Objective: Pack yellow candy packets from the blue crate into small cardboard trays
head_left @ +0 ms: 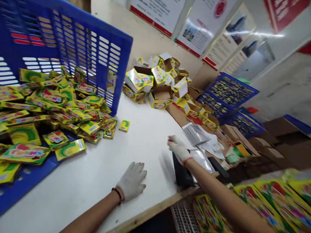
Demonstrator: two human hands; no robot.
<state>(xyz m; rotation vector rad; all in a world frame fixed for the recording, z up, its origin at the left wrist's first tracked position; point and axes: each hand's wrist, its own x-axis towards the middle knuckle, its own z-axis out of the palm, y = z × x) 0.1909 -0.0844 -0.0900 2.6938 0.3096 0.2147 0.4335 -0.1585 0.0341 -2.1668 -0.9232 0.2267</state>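
White-gloved left hand point(132, 181) rests at lower centre, fingers spread, empty, while white-gloved right hand point(179, 149), fingers extended, nothing visible held, is just beside glossy silver plastic film sheets point(203, 159) right of centre, probably light, limp, slippery, best pinched at an edge.

Your left hand point(132, 181): gloved in white, dark bracelet point(118, 194) at the wrist. Your right hand point(179, 149): also white-gloved, cuff edge point(187, 160) reddish-orange. Tabletop point(146, 136) below both: plain white. Left of your left hand: crate point(123, 70) blue, slotted pattern; small packs point(53, 96) yellow, green arcs, multicoloured lettering. Just beneath your right hand: black object point(179, 172). Beyond it: silvery packets point(196, 133).
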